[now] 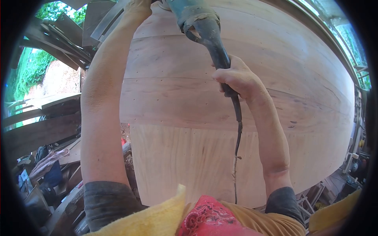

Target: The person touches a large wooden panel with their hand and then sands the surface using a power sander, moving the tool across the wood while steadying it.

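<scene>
A teal-bodied angle grinder (pixel 195 12) with a long black rear handle lies over the curved wooden panelling (pixel 169 92). My right hand (pixel 238 76) is closed around that rear handle, thumb across its top. From the handle's end a black cord (pixel 238 133) hangs down towards my body, partly wrapped in tape. At the top edge my left hand (pixel 138 7) is beside the grinder's front, closed on what looks like its dark side handle; most of its fingers are cut off by the frame. The grinder's disc is largely out of view.
The pale panelling bulges outward, with seams and rows of small holes. Stacked boards (pixel 59 37) lean at the upper left. Scrap wood and rags (pixel 49 163) clutter the lower left. A red bandana (pixel 210 216) and yellow cloth (pixel 157 216) hang at my front.
</scene>
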Demonstrator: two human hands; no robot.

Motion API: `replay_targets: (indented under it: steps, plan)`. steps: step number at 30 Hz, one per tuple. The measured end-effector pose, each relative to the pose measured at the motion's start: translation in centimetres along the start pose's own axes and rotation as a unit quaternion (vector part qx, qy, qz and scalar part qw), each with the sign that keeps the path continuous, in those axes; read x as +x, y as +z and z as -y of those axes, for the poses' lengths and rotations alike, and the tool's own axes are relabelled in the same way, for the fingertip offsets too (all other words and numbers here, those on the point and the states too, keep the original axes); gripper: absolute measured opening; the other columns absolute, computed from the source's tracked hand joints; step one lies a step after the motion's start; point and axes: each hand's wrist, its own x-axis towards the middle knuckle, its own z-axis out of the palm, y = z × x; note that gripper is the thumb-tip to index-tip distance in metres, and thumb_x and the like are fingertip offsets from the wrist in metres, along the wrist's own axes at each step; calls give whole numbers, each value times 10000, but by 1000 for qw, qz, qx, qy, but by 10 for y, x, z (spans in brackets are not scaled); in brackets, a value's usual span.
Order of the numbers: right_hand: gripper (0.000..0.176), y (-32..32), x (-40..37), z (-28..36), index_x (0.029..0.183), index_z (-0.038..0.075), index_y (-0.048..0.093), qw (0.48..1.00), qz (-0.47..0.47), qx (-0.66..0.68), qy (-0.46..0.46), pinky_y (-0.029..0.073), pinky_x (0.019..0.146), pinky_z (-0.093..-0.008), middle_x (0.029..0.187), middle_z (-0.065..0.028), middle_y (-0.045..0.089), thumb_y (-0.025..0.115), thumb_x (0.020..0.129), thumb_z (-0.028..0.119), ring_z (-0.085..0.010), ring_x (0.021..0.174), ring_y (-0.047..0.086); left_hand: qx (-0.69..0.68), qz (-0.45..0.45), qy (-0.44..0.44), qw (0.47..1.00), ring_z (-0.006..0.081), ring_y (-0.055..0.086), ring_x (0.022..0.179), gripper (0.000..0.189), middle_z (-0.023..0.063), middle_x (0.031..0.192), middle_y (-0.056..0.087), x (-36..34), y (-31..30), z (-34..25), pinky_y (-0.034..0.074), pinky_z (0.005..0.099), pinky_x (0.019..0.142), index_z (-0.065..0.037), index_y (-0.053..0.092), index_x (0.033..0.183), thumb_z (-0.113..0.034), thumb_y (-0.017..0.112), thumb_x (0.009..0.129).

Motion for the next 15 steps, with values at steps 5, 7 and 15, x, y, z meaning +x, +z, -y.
replay_targets:
  steps: [5, 7, 15]
  plan:
    - [457, -32, -27, -14, 1170, -47, 563, 998, -48, 30, -4, 491, 503, -301, 773, -38, 562, 709, 787, 154, -149, 568, 586, 1, 58, 36, 998, 409, 705, 1069, 249, 258, 1082, 724, 6, -21, -74, 555, 512, 878, -27, 618, 1170, -44, 565, 927]
    - [477, -43, -40, -21, 1193, -45, 565, 996, -82, 38, 1, 489, 500, -297, 778, -38, 566, 711, 784, 152, -146, 563, 586, -47, 53, 52, 996, 413, 711, 1043, 201, 264, 1067, 721, 17, -6, -101, 556, 518, 870, -31, 611, 1128, -63, 561, 935]
    - [470, -56, -68, -39, 1179, -74, 566, 984, -162, 70, 21, 494, 516, -293, 744, -34, 564, 700, 784, 141, -146, 566, 590, -47, -35, 150, 987, 400, 727, 997, 159, 228, 1010, 737, 57, 57, -160, 553, 524, 822, -66, 622, 1087, -89, 589, 932]
